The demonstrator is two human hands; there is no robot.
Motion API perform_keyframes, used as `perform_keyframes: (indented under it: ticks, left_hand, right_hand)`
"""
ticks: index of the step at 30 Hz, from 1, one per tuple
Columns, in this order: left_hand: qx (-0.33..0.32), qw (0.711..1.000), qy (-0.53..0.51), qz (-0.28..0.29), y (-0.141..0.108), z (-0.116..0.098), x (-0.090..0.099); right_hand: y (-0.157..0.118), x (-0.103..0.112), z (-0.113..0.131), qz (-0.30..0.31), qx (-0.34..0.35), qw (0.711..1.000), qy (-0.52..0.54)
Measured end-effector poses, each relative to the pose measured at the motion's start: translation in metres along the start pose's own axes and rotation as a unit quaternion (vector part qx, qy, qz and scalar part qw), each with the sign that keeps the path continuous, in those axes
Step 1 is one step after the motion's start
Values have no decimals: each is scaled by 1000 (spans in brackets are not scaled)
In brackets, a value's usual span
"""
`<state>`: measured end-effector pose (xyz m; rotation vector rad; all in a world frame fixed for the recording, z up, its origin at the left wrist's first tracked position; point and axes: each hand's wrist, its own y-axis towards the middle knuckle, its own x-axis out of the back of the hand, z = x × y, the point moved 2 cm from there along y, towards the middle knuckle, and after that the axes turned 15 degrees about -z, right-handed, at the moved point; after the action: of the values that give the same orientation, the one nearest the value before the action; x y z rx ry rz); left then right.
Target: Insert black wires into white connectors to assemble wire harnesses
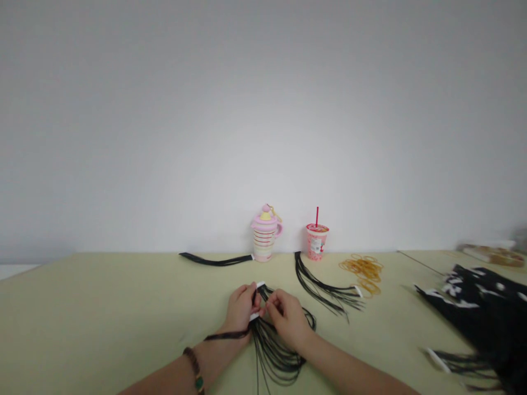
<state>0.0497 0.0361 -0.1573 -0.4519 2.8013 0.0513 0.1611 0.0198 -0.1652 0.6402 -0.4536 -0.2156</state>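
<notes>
My left hand (241, 310) is closed around a bundle of thin black cords (274, 356) with white bands at their ends. Its wrist wears a beaded bracelet. Touching the cords on the right is my right hand (287, 317), its thumb and index finger pinched together on a strand near the upper white band (260, 285). The cords hang in loops below both hands onto the pale table (123, 318). Part of the bundle trails left over my left wrist.
Further back stand a pink striped mug (264, 237) and a pink cup (317, 244) with a red straw. Beside them lie two black cord bundles (218, 262) and rubber bands (364, 269). Black-and-white fabric (477, 307) and another cord bundle (465, 362) are at the right.
</notes>
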Motion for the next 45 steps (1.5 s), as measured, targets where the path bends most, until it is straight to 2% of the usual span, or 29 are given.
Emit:
perform_keyframes:
  ticks: [3,8,9,11,14,20,22,25,28,32,38,40,45]
  left_hand:
    - [9,1000,-10,-1,0,-1,0]
    - [34,999,-6,-23,1,-5,4]
    - [37,999,-8,-29,2,-5,5]
    - [41,998,-13,-39,5,-6,8]
    - [40,998,-24,-51,10,-7,12]
    - [39,997,-24,-58,14,-6,14]
    - [42,997,-21,-58,14,-5,14]
    - [48,997,-17,-57,15,-4,14]
    - [51,997,-15,-56,16,-4,14]
    - [51,997,-17,-52,16,-4,13]
    - [43,998,-22,-48,16,-3,12]
    - [42,998,-21,-45,16,-3,12]
    - [48,998,-13,-45,15,-6,12]
  right_hand:
    - [-6,10,8,-22,45,999,-15]
    - [-31,30,33,-54,241,969,-26]
    - [-38,29,35,-41,271,961,-28]
    - [-49,21,33,24,303,952,-31]
    - [-57,7,22,118,292,948,-37]
    - [-42,10,16,139,211,953,-169]
    - [-40,10,18,155,216,946,-188]
    - [-41,7,20,142,233,943,-191]
    - [-41,4,22,150,209,956,-139]
    - [-42,5,23,175,135,974,-50]
    - [-43,3,21,230,20,970,74]
    - [-43,2,20,228,18,970,80]
    - [-43,3,26,224,116,967,38]
